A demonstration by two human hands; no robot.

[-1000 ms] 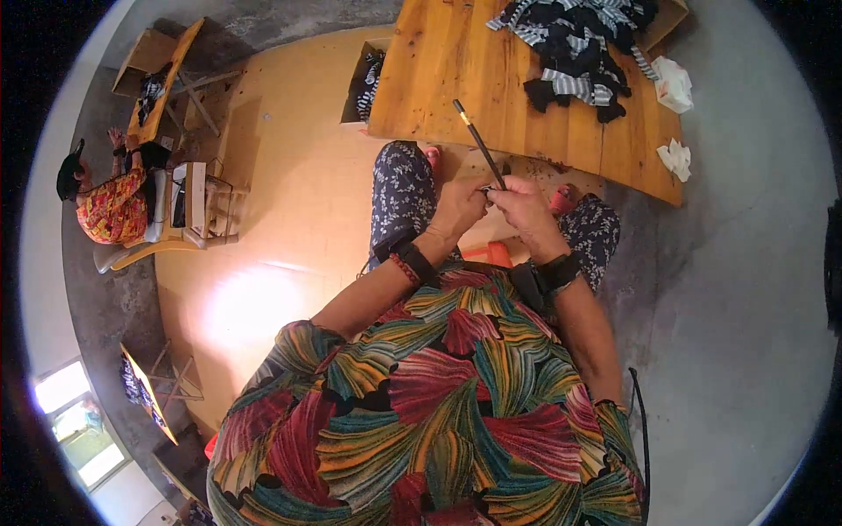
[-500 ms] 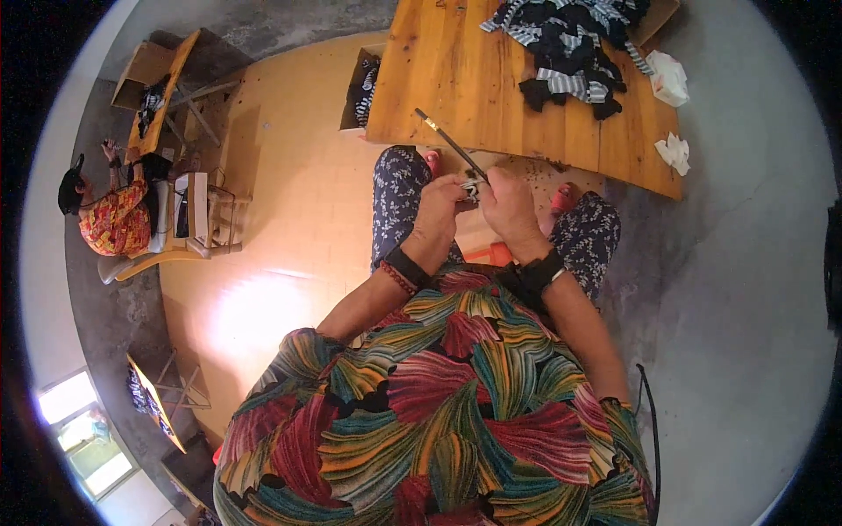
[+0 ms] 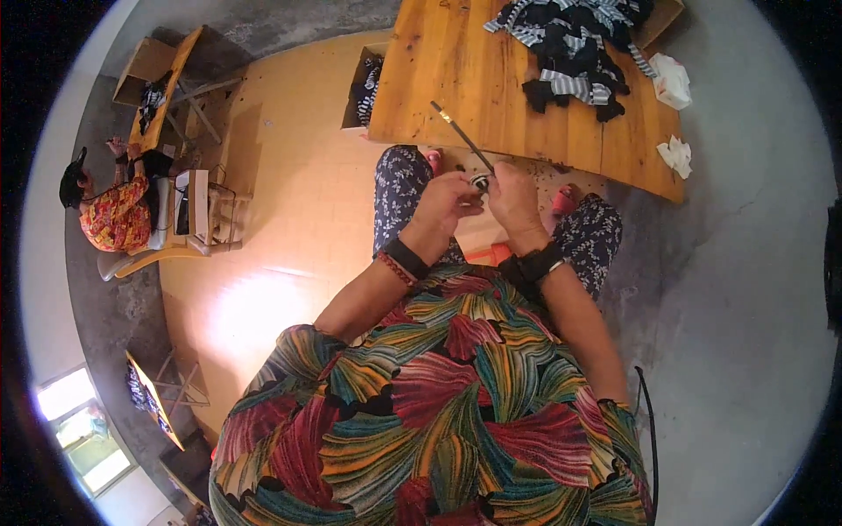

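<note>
- The right hand (image 3: 516,202) is curled tight around the lower end of a dark stick (image 3: 460,133), which slants up and to the left from that fist, its free end in the air.
- The left hand (image 3: 438,209) is just beside it, fingers half bent, tips at a small striped cloth (image 3: 480,182); whether they pinch it or only touch it, I can't make out.
- The cloth sits between the two hands, right by the stick's lower end and mostly hidden by fingers.
- Beyond both hands is the table (image 3: 456,79); farther off, ahead and to the right, lies a pile (image 3: 574,53) of black and striped pieces, with a tissue pack (image 3: 672,83) beside it.
- Left of the table and ahead of the left hand, a box (image 3: 354,133) holds similar pieces.
- The cloth could slip if the left fingertips lose it, since so little shows for them to hold.
- Nothing lies directly under the hands but the gap between the knees, so a dropped piece would probably reach the floor.
- Too hard a push on the stick could snag or stretch the cloth, or jab the left fingers.
</note>
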